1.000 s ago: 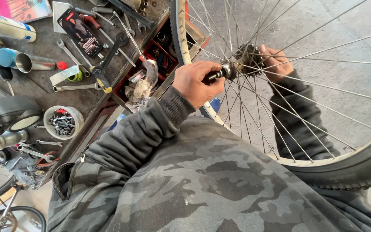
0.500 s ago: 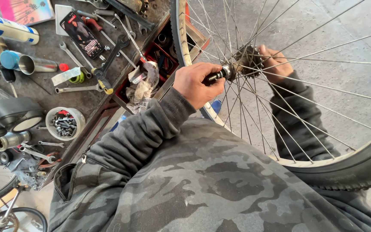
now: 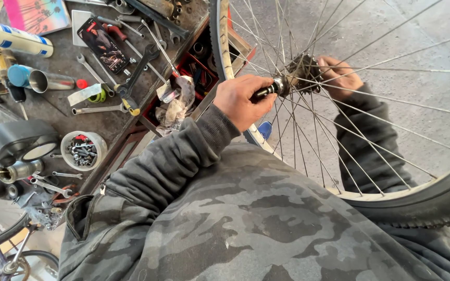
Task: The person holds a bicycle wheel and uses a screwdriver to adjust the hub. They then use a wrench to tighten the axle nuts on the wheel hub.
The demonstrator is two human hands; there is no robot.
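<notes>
Grey concrete backs the spoked wheel [image 3: 339,104]; left hand [image 3: 241,101] grips its steel axle [image 3: 272,87].

Bright, even daylight fills the scene, with soft shadows and no harsh ones. The spokes [image 3: 371,99] and the metal cup [image 3: 40,80] glint mildly. Focus is sharp at the centre; wide-angle bending stretches the edges, and the sleeve [image 3: 183,156] looks oversized.

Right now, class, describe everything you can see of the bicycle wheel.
The bicycle wheel stands upright beside a cluttered workbench: knobby black tyre, pale metal rim, thin steel spokes crossing to a central hub. The left hand grips a dark tool at the axle; the right hand holds the sprockets on the far side.
</notes>
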